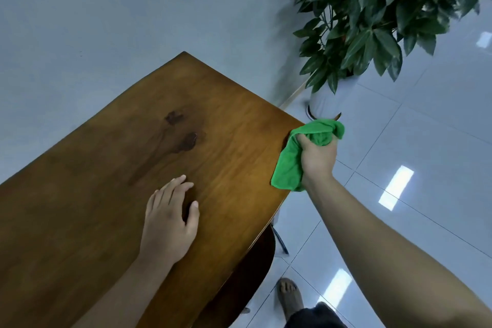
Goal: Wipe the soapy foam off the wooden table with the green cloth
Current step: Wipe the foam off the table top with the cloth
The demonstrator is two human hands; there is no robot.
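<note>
In the head view, the green cloth [288,165] is gripped, bunched, in the right hand [316,154] at the right edge of the wooden table [106,208], by its far-right corner. The left hand [167,224] is laid flat on the tabletop, fingers straight. Dark wet patches [183,136] are seen mid-table.

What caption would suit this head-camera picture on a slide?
Right hand grips green cloth at the wooden table edge; left hand rests flat near dark patches.

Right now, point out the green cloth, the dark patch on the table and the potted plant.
green cloth [288,165]: head view, the hanging flap.
dark patch [189,140]: head view, its lower blot.
potted plant [378,37]: head view, its leaves.
</note>
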